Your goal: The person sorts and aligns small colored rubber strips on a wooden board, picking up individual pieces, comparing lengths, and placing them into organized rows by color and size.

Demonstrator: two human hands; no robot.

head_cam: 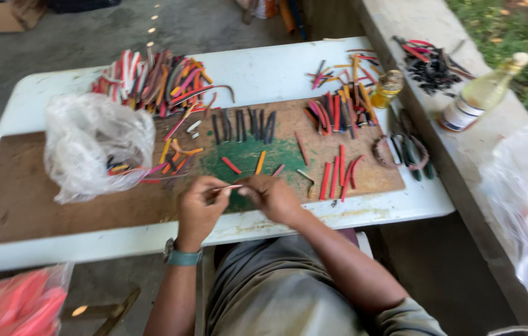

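Head view: both hands meet over the near edge of a brown board (40, 186) on a white table (276, 68), pinching a thin pale strip (226, 187) between them. The left hand (200, 208) closes thumb and fingers on the strip's left end, the right hand (271, 198) closes on its right end, so the strip spans the small gap between the two grips; blur hides what the strip is made of. The step in hand looks like working or stripping this one thin piece. Just beyond the grip lie loose red and orange pieces (337, 174) on the board's green patch, further out a row of dark sticks (245, 126), and a heap of mixed coloured pieces (152, 78). Left of the grip sits a clear plastic bag (93, 149); right of it, pliers (410, 152). Any further handling calls for a firm pinch at both ends, held level.
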